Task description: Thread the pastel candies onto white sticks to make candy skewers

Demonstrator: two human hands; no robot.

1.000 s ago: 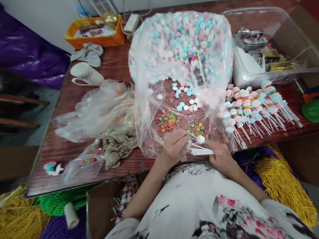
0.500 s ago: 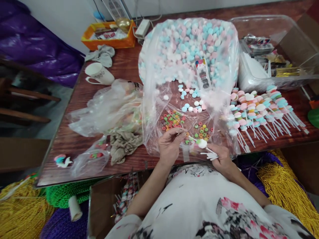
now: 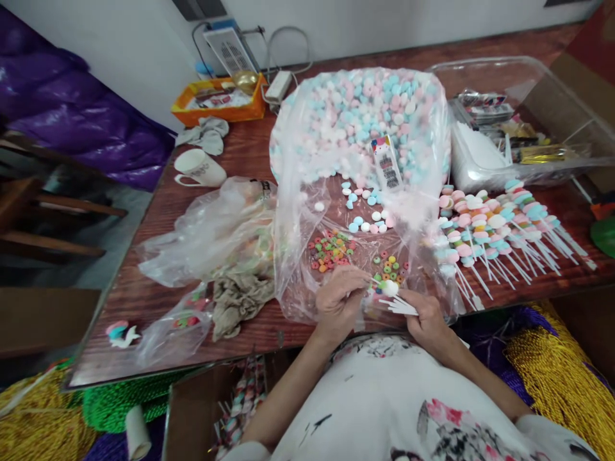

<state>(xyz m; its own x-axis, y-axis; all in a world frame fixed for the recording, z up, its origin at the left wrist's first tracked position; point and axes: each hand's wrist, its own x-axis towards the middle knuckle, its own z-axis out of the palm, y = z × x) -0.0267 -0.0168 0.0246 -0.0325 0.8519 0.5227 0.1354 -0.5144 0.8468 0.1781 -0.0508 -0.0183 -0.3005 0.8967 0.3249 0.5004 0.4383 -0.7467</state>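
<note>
My right hand (image 3: 426, 315) is closed around several white sticks (image 3: 400, 306). One of these carries a white candy (image 3: 390, 289) with a small greenish piece beside it. Just left of that stick's tip, my left hand (image 3: 340, 299) has its fingers pinched together; what lies between them is hidden. Beyond my hands, small ring-shaped candies lie on clear plastic in a red-orange pile (image 3: 331, 250) and a green-yellow pile (image 3: 388, 267). Loose pink, blue and white candies (image 3: 369, 226) lie farther back, before a large bag (image 3: 365, 109) full of them.
To the right lie rows of threaded candy sticks (image 3: 494, 224) by a clear plastic tub (image 3: 480, 173). On the left are a plastic bag (image 3: 206, 224), a crumpled cloth (image 3: 240, 301), a white mug (image 3: 199, 168) and an orange basket (image 3: 221, 115). An open carton (image 3: 192, 410) stands below the table edge.
My left hand has moved right, bringing its fingertips up to the stick's tip. The sticks in my right hand are fanned closer together. The view has tilted up slightly.
</note>
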